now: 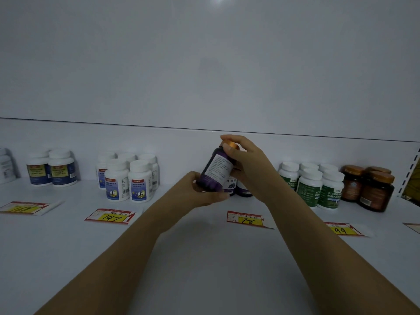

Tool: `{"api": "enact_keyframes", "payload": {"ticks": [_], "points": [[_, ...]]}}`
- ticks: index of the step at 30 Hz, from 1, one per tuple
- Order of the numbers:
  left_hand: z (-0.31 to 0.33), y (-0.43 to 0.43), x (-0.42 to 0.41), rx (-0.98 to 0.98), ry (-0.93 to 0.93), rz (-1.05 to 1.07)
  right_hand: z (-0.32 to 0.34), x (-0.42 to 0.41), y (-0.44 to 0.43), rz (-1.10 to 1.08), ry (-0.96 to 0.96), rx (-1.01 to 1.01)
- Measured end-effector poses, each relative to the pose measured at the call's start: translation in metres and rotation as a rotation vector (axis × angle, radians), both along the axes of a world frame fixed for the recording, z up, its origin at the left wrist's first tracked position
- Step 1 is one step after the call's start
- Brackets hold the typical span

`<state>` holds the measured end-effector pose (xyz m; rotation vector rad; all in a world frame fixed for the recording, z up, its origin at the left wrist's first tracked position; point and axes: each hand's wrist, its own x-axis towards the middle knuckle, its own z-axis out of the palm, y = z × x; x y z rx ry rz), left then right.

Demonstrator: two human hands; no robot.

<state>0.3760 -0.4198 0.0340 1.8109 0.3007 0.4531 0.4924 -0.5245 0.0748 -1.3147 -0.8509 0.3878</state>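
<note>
**Figure.** Purple bottle [216,169] held tilted above the shelf [204,258], cap [230,144] uppermost and leaning right, printed back label toward the camera. The left hand [200,189] cups the base, its fingers [213,197] curled round it. The right hand [245,162] takes the upper end, its fingers [228,149] clamped on the cap. Two similar bottles [230,185] stand just behind, beyond price tag 78 [246,220], between the blue-labelled bottles [129,180] and the green-labelled bottles [311,187]. The step in hand appears to be checking the bottle and placing it. To do this well, support the base, bring the bottle upright before lowering, and set it beside the similar bottles without knocking them.
</note>
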Motion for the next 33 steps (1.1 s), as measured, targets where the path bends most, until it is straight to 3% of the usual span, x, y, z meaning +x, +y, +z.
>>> {"api": "enact_keyframes", "payload": {"ticks": [2,4,8,11,16,18,22,24,27,30,33], "points": [[0.001,0.0,-0.002,-0.076,-0.024,-0.085,0.001,0.001,-0.002,0.084,0.038,0.045],[0.0,-0.001,-0.003,-0.004,-0.064,-0.038,0.001,0.0,-0.001,0.12,0.05,0.051],[-0.002,-0.003,-0.002,0.181,-0.124,0.18,0.001,-0.005,0.005,-0.022,-0.111,-0.108],[-0.004,-0.005,-0.001,0.255,-0.128,0.203,-0.002,-0.006,0.005,-0.119,-0.155,-0.115],[0.003,-0.006,-0.003,-0.11,-0.099,-0.057,0.002,0.0,-0.002,-0.008,0.039,0.055],[0.003,-0.007,-0.004,-0.165,-0.112,-0.121,0.002,0.001,-0.001,0.047,0.068,0.059],[0.001,-0.008,-0.001,0.143,-0.113,0.11,0.001,-0.005,0.002,0.096,0.046,-0.004],[0.001,-0.006,0.0,0.198,-0.143,0.2,0.001,-0.009,0.004,0.043,-0.028,-0.055],[0.001,-0.003,0.0,0.035,-0.169,0.164,0.0,-0.008,0.007,-0.013,0.009,-0.02],[0.005,-0.003,-0.004,-0.174,-0.137,-0.039,0.001,-0.003,0.003,0.041,0.107,0.072],[0.006,-0.005,-0.007,-0.225,-0.151,-0.142,0.002,0.0,-0.001,0.139,0.127,0.105]]}}
